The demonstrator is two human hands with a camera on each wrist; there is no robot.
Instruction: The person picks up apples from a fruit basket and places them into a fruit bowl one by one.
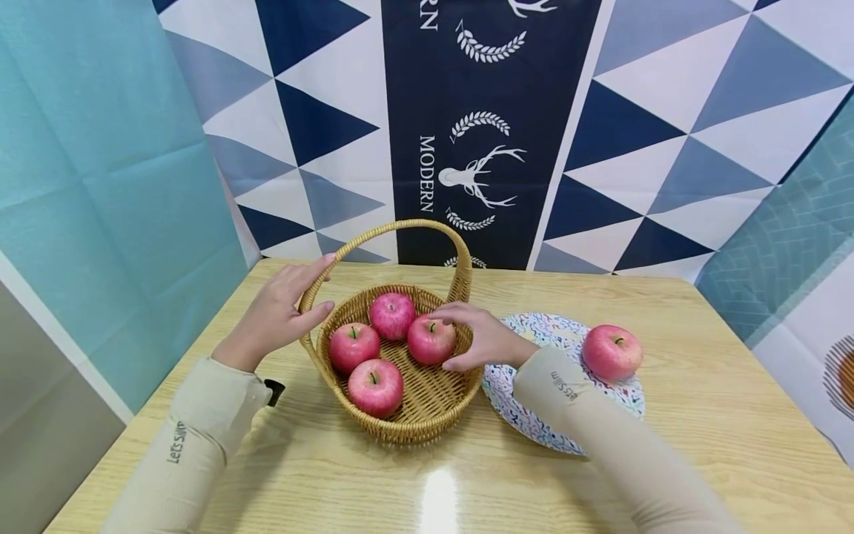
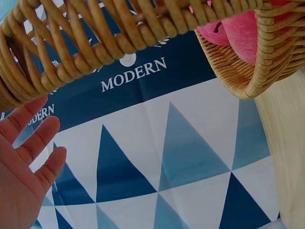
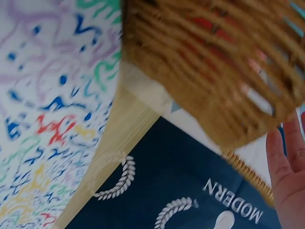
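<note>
A wicker basket point(image 1: 427, 430) with a tall arched handle point(image 1: 427, 222) stands on the table. Inside it lie several red apples point(image 1: 376, 388). My left hand point(image 1: 270, 311) is at the handle's left side, its fingers spread and thumb apart; in the left wrist view the fingers extend beside the wicker. Over the basket's right rim reaches my right hand point(image 1: 487, 335), with fingertips at the top of the rightmost apple point(image 1: 427, 343) and thumb low beside it. The right wrist view shows that hand's fingers point(image 3: 281, 157) fairly straight, close to the wicker.
Right of the basket is a round plate point(image 1: 527, 437) with a colourful squiggle pattern, partly under my right forearm. One more apple point(image 1: 612, 352) sits on its right side. Behind the wooden table point(image 1: 320, 482) hangs a patterned cloth point(image 1: 480, 89).
</note>
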